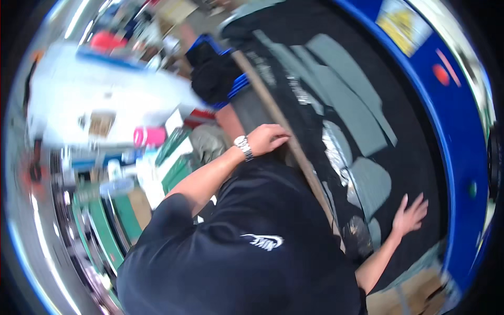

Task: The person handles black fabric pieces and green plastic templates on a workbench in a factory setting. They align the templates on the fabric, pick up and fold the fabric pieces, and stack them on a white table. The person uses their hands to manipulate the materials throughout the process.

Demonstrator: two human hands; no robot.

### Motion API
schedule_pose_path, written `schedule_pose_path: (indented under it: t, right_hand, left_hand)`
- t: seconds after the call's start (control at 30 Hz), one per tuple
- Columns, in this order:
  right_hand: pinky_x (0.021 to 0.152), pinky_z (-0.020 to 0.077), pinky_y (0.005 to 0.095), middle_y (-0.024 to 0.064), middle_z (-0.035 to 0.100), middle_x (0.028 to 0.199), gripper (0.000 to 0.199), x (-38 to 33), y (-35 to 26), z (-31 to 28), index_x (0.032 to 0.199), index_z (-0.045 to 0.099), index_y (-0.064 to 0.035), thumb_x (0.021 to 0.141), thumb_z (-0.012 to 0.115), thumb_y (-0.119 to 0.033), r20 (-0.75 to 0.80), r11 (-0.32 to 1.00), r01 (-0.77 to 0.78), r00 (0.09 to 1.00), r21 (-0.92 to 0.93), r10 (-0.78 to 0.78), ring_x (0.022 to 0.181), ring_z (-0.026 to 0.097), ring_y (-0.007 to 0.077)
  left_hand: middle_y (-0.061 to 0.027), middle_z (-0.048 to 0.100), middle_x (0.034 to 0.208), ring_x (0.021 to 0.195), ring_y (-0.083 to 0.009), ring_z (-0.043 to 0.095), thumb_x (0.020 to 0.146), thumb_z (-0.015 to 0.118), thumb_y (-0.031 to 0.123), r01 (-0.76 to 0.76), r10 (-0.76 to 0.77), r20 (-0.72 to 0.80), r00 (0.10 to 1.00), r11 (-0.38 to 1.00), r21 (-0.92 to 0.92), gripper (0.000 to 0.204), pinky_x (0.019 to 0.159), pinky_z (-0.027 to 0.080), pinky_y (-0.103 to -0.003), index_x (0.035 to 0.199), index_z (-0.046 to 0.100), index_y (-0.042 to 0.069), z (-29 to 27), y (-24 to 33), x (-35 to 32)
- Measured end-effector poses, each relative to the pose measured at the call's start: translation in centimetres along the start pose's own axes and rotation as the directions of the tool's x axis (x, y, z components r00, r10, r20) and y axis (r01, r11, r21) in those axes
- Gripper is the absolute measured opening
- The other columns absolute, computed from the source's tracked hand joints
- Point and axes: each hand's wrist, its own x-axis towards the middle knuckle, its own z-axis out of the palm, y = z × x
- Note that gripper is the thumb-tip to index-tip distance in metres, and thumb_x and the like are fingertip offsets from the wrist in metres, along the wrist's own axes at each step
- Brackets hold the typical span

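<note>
My left hand [268, 139], with a metal-banded watch [243, 147] on the wrist, is at the wooden edge strip [278, 113] of a black-covered table [420, 157]. Its fingers are bent together, and what they grip, if anything, is hidden. My right hand [410, 216] is spread flat over the black covering near the table's right side, holding nothing. Between the hands lie grey-green flat cut pieces [369, 184] with rounded outlines. Longer grey-green pieces [344, 100] lie farther up. Shiny clear plastic [336, 155] is beside them.
A blue machine frame [457, 152] with a red button [441, 75] and a green one [473, 189] borders the right. Beyond my left arm are a black-and-blue chair [212, 79], a pink roll-like object [149, 136] and a white table [58, 100]. Cardboard [415, 294] lies at lower right.
</note>
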Motion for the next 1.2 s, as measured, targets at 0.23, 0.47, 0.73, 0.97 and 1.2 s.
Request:
schedule_pose_path:
  t: [0.23, 0.47, 0.73, 0.97, 1.2]
  right_hand:
    - [0.115, 0.0259, 0.0644, 0.0232, 0.03, 0.16, 0.075, 1.4, -6.2, -4.2, 0.157, 0.033, -0.0159, 0.099, 0.05, -0.06, 0.048, 0.959, 0.03, 0.998, 0.283, -0.046, 0.147, 0.028, 0.0439]
    - [0.118, 0.03, 0.0479, 0.0232, 0.034, 0.157, 0.058, -2.0, -28.4, -15.0, 0.144, 0.049, -0.002, 0.093, 0.071, -0.019, -0.135, 0.501, 0.552, 0.751, 0.667, -0.647, 0.145, 0.034, 0.041]
    - [0.122, 0.0221, 0.0455, 0.0223, 0.03, 0.159, 0.097, -4.2, -36.5, -20.7, 0.157, 0.021, -0.0016, 0.083, 0.08, -0.02, 0.202, 0.516, 0.617, 0.506, 0.594, -0.839, 0.149, 0.025, 0.0403]
    - [0.123, 0.0218, 0.0434, 0.0243, 0.021, 0.162, 0.106, -6.2, -39.1, -21.0, 0.159, 0.015, -0.0032, 0.08, 0.083, -0.024, 0.453, 0.61, 0.652, 0.421, 0.451, -0.785, 0.151, 0.022, 0.0402]
    - [0.121, 0.0264, 0.0433, 0.0253, 0.021, 0.162, 0.108, -6.4, -40.6, -20.9, 0.16, 0.015, -0.0058, 0.079, 0.083, -0.029, 0.522, 0.637, 0.673, 0.414, 0.375, -0.745, 0.15, 0.024, 0.0413]
  left_hand:
    - [-0.0104, 0.074, 0.096, 0.085, -0.0208, 0.072, 0.098, 0.064, 0.017, 0.458, -0.545, -0.266, 0.796, 0.828, -0.324, 0.021, 0.075, 0.057, -0.033, 0.114, 0.071, 0.005, 2.7, -6.5, -14.3]
    - [-0.0071, 0.072, 0.091, 0.079, -0.0173, 0.071, 0.102, 0.059, 0.022, -0.005, -0.938, -0.324, 0.122, 0.326, -0.945, 0.025, 0.069, 0.058, -0.03, 0.118, 0.062, 0.003, -0.1, -23.5, -26.8]
    - [-0.012, 0.062, 0.117, 0.107, -0.0345, 0.059, 0.099, 0.042, 0.043, -0.548, -0.878, -0.067, -0.475, 0.354, -0.758, 0.049, 0.097, 0.05, -0.052, 0.132, 0.056, 0.009, -2.2, -43.8, -49.4]
    - [-0.0196, 0.021, 0.165, 0.15, -0.0381, 0.024, 0.103, 0.043, 0.046, -0.69, -0.876, 0.089, -0.474, 0.307, -0.655, 0.068, 0.12, 0.025, -0.052, 0.159, 0.024, 0.014, -4.2, -49.0, -51.7]
    - [-0.0108, 0.059, 0.135, 0.121, -0.03, 0.056, 0.1, 0.06, 0.039, -0.747, -0.842, 0.072, -0.534, 0.431, -0.506, 0.047, 0.105, 0.045, -0.051, 0.134, 0.052, 0.007, -4.4, -51.7, -54.5]
